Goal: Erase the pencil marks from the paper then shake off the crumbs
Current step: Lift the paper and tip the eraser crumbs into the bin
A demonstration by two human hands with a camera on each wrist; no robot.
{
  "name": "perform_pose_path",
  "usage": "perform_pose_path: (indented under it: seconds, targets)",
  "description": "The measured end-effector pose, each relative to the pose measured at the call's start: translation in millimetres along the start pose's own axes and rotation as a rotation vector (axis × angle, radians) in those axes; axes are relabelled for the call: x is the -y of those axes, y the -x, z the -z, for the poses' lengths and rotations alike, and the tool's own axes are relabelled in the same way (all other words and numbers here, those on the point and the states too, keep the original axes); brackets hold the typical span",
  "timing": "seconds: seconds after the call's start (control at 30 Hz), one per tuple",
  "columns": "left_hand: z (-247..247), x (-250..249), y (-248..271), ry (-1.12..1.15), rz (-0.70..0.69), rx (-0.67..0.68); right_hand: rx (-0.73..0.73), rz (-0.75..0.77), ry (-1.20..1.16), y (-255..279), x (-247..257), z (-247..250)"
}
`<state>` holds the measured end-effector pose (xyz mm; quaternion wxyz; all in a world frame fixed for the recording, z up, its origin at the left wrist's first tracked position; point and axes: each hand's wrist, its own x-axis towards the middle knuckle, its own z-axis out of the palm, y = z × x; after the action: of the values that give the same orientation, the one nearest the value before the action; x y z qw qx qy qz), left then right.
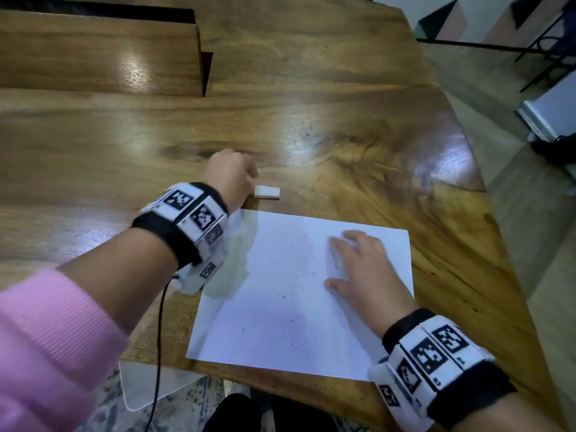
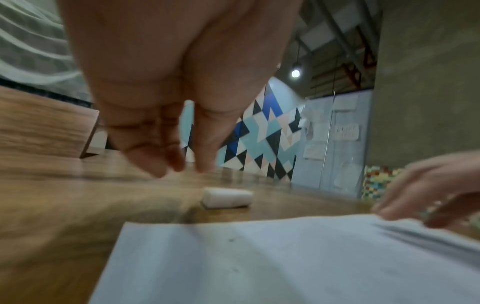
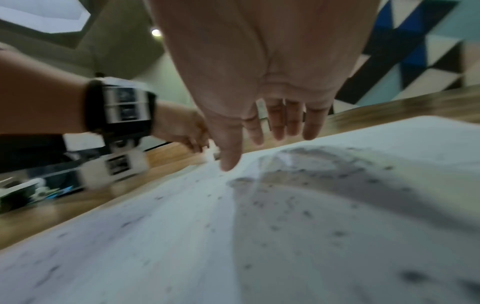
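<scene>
A white sheet of paper (image 1: 280,294) (image 2: 259,257) (image 3: 182,226) lies on the wooden table (image 1: 343,120), sprinkled with small dark eraser crumbs (image 1: 293,319) (image 3: 306,211). A small white eraser (image 1: 267,192) (image 2: 227,197) lies free on the wood just beyond the paper's far left corner. My left hand (image 1: 232,176) (image 2: 182,166) hovers right beside the eraser with relaxed fingers pointing down, holding nothing. My right hand (image 1: 352,263) (image 3: 259,144) lies on the right part of the paper with its fingers spread and straight.
A raised wooden block (image 1: 99,54) stands at the back left of the table. The table's curved right edge (image 1: 477,169) drops to the floor. A black cable (image 1: 160,322) hangs from my left wrist over the near edge.
</scene>
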<state>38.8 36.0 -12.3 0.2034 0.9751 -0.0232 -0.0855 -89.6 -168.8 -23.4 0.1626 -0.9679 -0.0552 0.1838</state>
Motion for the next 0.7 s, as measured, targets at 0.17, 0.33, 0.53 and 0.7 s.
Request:
perform_pose_path:
  seconds: [0.17,0.33,0.53,0.7]
  targets:
    - [-5.8,20.9,50.4,-0.169,0.313,0.196,-0.174,-0.535,-0.077,6.6,-27.8,10.4]
    - [-24.0,19.0,70.8,-0.267,0.443,0.268,-0.148,-0.767,-0.222,2.4,-33.3,12.6]
    - [-20.7,7.6,72.8,-0.202,0.442,0.318,-0.141,-0.808,-0.265,-4.5,-33.7,10.6]
    - [-22.0,8.5,80.8,-0.172,0.446,0.230,-0.112,-0.811,-0.247,-6.3,-34.4,12.2]
